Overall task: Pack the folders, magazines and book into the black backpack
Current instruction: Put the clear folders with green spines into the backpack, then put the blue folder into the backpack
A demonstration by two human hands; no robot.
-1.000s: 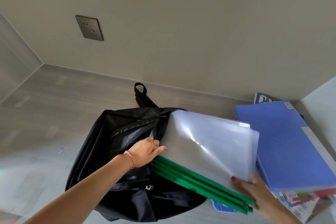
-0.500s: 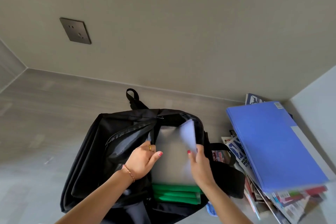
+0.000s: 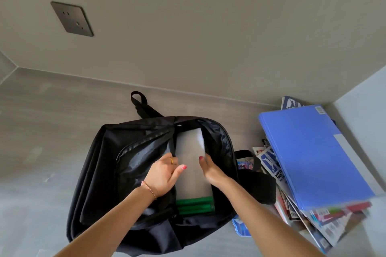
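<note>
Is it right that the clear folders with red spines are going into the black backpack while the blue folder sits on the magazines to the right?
Not quite: the head view shows the clear folders have green spines, not red. They are in the black backpack; the blue folder does lie on the magazines.

Gold ring [image 3: 171, 160], braided bracelet [image 3: 149, 189], pink-red painted nails [image 3: 184, 166]

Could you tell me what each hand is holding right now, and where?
The left hand grips the black backpack at its opening's edge; the right hand rests on the clear folders, grip unclear.
</note>
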